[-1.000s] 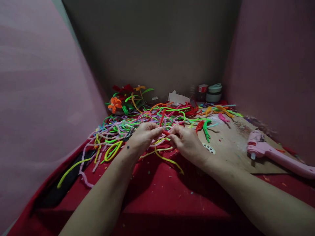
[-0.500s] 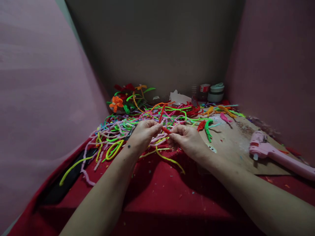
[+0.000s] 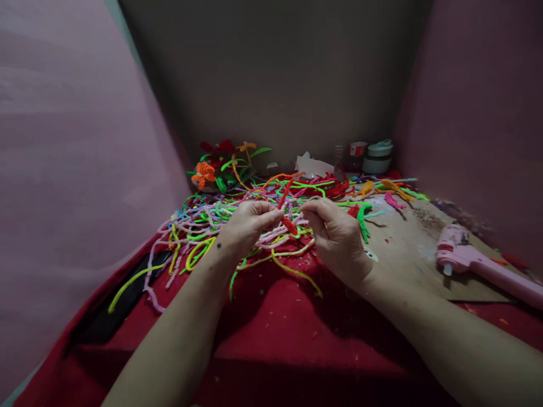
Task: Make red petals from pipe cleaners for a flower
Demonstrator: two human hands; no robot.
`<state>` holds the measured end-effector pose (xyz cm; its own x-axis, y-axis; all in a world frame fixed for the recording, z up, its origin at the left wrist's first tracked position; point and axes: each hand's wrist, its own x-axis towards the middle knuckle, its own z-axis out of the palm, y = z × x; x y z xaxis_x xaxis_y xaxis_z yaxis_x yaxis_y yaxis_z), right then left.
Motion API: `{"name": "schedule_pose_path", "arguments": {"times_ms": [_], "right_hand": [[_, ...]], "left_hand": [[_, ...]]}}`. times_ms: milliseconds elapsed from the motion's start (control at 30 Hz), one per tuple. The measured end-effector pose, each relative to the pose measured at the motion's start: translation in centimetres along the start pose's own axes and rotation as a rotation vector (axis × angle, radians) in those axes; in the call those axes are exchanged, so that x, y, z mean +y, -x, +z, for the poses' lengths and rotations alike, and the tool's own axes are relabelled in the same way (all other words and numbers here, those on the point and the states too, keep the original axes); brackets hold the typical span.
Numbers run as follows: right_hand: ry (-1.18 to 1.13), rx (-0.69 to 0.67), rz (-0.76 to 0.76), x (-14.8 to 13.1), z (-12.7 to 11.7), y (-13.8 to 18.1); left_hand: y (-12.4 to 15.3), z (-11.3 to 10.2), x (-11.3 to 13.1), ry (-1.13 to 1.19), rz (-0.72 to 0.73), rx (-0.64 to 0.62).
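Between the thumb and fingertips of my left hand (image 3: 250,223) is a bent red pipe cleaner (image 3: 290,226). One end of it sticks up above the fingers and a thicker, folded end points down to the right. My right hand (image 3: 335,234) sits just right of it, apart from the red piece, its fingers curled and thumb and forefinger close together. Whether anything is pinched there is too small to tell. Under and behind both hands spreads a tangled heap of pipe cleaners (image 3: 207,217) in pink, green, yellow and purple.
To the right, a pink hot glue gun (image 3: 460,249) lies on a brown board (image 3: 413,260), near a green curled piece (image 3: 363,220). Pipe-cleaner flowers (image 3: 204,175) and a lidded container (image 3: 377,157) stand at the back. A dark flat object (image 3: 112,311) lies left on the red cloth (image 3: 271,328).
My right hand has let go of the red pipe cleaner's lower end and moved slightly up and right. My left hand keeps its hold. The view has shifted slightly.
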<state>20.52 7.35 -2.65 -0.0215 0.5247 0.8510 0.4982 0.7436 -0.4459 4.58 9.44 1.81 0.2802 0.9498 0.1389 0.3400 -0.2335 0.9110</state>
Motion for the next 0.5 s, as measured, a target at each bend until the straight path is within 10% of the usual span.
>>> {"name": "schedule_pose_path", "arguments": {"times_ms": [267, 500], "right_hand": [[0.299, -0.189, -0.169, 0.2, -1.0, -0.7], [-0.326, -0.380, 0.561, -1.3, -0.9, -0.4]], "left_hand": [[0.5, 0.1, 0.5, -0.006, -0.017, -0.235], [0.0, 0.9, -0.6, -0.006, 0.057, -0.036]]}}
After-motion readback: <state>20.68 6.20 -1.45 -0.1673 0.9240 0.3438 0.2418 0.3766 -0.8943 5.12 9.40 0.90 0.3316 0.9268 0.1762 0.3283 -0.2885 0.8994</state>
